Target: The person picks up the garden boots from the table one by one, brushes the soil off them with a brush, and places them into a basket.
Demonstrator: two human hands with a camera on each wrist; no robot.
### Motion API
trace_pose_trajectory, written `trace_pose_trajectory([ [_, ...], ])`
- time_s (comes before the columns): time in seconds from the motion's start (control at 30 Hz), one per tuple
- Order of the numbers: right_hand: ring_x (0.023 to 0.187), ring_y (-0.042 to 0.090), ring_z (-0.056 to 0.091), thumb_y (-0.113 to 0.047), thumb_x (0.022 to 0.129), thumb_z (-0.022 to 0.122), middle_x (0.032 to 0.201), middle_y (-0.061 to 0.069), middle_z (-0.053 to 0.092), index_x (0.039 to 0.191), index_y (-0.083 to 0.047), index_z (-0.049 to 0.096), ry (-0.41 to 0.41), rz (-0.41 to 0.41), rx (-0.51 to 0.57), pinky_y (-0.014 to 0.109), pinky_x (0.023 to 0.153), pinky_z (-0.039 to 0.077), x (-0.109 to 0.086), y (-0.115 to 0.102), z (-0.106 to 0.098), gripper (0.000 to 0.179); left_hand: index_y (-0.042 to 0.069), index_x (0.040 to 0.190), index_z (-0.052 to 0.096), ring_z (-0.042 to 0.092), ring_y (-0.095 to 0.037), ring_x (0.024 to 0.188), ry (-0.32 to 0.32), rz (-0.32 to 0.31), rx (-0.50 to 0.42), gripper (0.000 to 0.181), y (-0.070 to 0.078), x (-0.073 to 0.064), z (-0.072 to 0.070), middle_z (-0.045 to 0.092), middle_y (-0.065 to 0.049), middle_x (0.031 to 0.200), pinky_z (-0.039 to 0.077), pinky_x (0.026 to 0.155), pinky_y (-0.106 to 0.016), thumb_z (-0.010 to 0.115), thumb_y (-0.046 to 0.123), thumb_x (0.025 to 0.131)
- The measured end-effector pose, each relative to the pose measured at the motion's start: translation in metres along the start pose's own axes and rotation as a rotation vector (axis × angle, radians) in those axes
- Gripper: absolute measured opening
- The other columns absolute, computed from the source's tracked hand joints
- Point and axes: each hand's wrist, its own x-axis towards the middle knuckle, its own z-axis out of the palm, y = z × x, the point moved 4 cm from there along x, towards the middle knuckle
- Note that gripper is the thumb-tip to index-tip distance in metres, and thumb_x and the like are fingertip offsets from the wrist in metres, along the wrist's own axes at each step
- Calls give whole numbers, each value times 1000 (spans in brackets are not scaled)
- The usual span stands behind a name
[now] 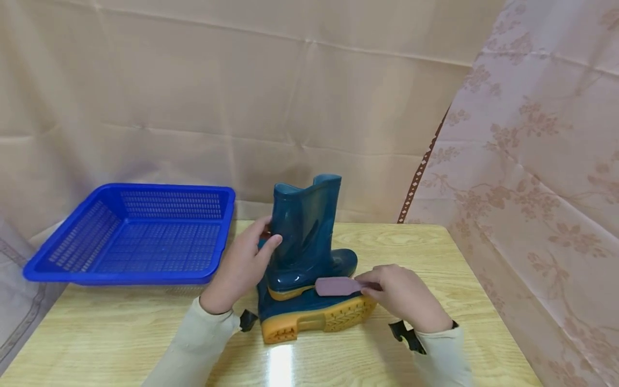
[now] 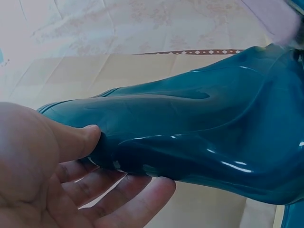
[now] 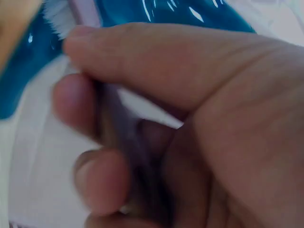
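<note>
The upright boot (image 1: 302, 231), at the centre of the frame with its toe to the right, looks like glossy moulded rubber or soft plastic: probably fairly light, not fragile, bendy in the tall shaft and stiffer at the yellow sole. Its shiny skin could be slippery, more so if wet. The left hand (image 1: 244, 263) holds the shaft at its left edge, thumb on one side and fingers curled against the other; that is a sensible hold, though a hard squeeze would likely dent the wall, and a grip lower, near the ankle, should steady it better. Just below it in the frame, the second boot (image 1: 314, 322) lies on its side on the tabletop (image 1: 401, 242), sole towards the viewer; whether the upright one bears on it, I cannot tell. The right hand (image 1: 403, 293) pinches the handle of a purple brush (image 1: 336, 286), right of centre, whose white bristles (image 3: 59, 19) show in the right wrist view. The brush seems light and rigid, best held by that narrow handle.
</note>
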Motion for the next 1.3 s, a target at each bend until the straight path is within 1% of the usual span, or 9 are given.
trace_pose_trajectory([
  [0.1,83,9,69,-15,92,79,96,-7,77,107,-21,82,0,105,12,37,73,59,-8,13,-11,16,13,147,50,64,-28,114,3,-14,-9,42,-2,2,0,65,-9,130,57,93,-50,56,28,108],
  [0.27,74,7,64,-15,93,77,93,-7,77,106,-20,82,48,158,-9,35,62,53,-17,22,-23,15,11,147,48,63,-29,117,10,-24,-26,43,-4,3,-1,64,-11,133,56,93,-50,56,28,108],
  [0.57,62,-1,47,-16,93,78,82,-12,68,112,-20,81,50,-158,-51,21,56,43,4,-15,0,20,10,145,49,61,-29,118,57,-9,-62,41,-4,2,-4,65,-10,129,56,93,-51,57,24,108],
  [0.63,64,0,51,-16,92,79,83,-12,69,111,-21,82,35,-133,-50,22,57,45,5,-13,3,19,10,145,49,61,-28,118,61,-8,-68,40,-4,2,-4,65,-10,130,55,94,-51,57,23,108],
  [0.8,76,7,66,-14,91,80,90,-9,75,108,-20,82,37,56,-25,33,66,56,-6,10,-9,18,11,145,49,61,-27,119,50,-3,-66,40,-2,2,-3,64,-8,132,55,95,-52,57,24,108],
  [0.93,70,6,62,-15,92,78,89,-7,75,108,-18,82,78,106,-15,32,61,52,-15,19,-22,16,12,146,49,61,-27,119,44,-3,-60,41,-1,2,-3,64,-8,132,55,95,-51,57,24,108],
  [1.13,60,-3,48,-17,92,79,80,-16,67,109,-22,81,202,-74,-3,23,55,43,-12,5,-23,19,12,146,49,61,-28,120,34,-7,-54,41,-2,2,-3,64,-9,132,55,96,-52,57,24,108],
  [1.23,59,-4,44,-17,91,80,79,-17,64,112,-22,81,183,-204,-21,19,54,41,-4,-6,-12,21,11,146,49,62,-28,120,27,2,-47,41,-1,1,-3,64,-9,133,54,96,-53,57,25,108],
  [1.3,59,-4,43,-18,92,80,79,-15,64,112,-22,81,133,-226,-31,19,54,41,1,-9,-3,21,11,146,49,62,-28,120,25,11,-45,41,0,1,-2,64,-10,133,54,97,-53,57,25,108],
])
